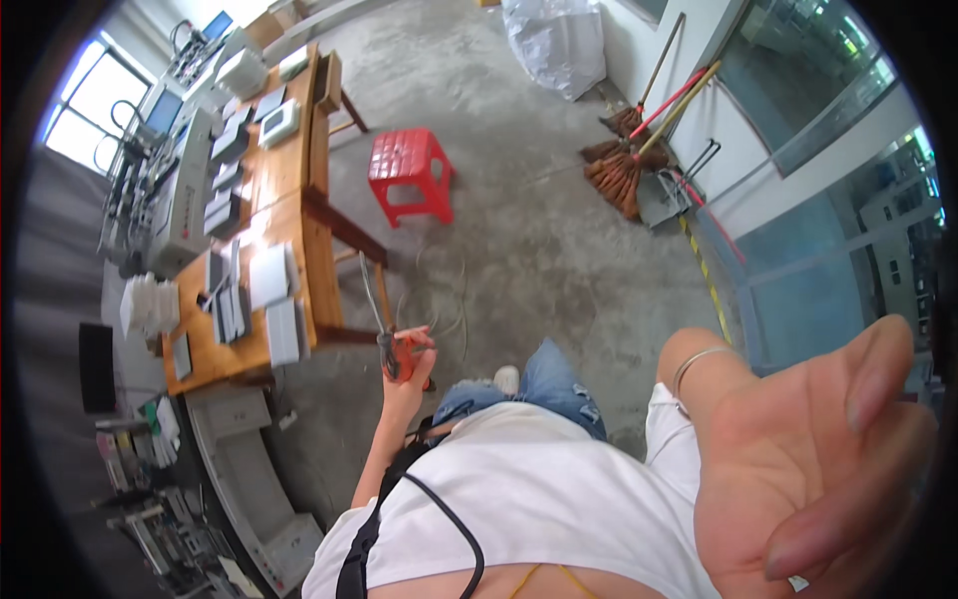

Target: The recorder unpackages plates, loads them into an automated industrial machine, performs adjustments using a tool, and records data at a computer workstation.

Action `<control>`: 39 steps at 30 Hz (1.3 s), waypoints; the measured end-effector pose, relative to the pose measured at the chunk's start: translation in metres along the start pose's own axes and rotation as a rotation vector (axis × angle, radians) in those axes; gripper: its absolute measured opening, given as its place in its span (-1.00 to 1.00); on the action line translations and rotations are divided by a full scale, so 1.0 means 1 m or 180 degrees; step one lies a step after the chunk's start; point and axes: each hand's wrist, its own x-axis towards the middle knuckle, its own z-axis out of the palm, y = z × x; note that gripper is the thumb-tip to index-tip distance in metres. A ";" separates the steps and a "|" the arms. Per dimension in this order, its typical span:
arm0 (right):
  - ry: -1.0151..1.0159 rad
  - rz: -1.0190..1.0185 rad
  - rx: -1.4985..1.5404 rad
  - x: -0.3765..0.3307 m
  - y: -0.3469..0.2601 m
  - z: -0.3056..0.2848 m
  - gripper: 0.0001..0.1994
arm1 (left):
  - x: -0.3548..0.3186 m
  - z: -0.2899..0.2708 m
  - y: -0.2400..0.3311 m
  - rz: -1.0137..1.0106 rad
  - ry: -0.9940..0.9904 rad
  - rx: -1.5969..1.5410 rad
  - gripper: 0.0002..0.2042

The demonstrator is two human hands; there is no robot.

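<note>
My left hand (417,354) is closed around a long-shafted screwdriver (371,292) with an orange and black handle. Its thin metal shaft points away from me, beside the right edge of the wooden table. Large and close at the lower right is my right hand (788,469), raised with the palm showing. Its fingers are apart and loosely bent, and nothing shows in it. A metal bracelet (689,371) circles that wrist.
Boxes and grey pieces lie on the wooden table (281,215) at left, beside machines (178,195). Ahead stands a red plastic stool (411,175). Brooms (614,185) and a dustpan (661,200) lean by the glass partition (818,270) at right. A cable (462,299) lies on the floor.
</note>
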 end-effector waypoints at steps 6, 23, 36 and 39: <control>0.0004 0.0171 -0.0412 0.080 0.149 -0.080 -0.85 | 0.181 0.064 -0.028 -0.0210 -0.0301 -0.0096 -0.81; -0.1114 0.0367 0.0256 0.413 0.685 -0.194 -0.79 | 0.713 0.144 -0.015 -0.0450 0.1063 -0.0320 -0.84; -0.0960 -0.0139 0.0355 0.678 1.108 -0.185 -0.83 | 1.195 0.086 -0.007 -0.0737 0.1499 -0.0356 -0.83; -0.1060 -0.0342 0.0696 0.746 1.231 -0.172 -0.82 | 1.304 0.088 -0.015 -0.0933 0.1585 -0.0169 -0.85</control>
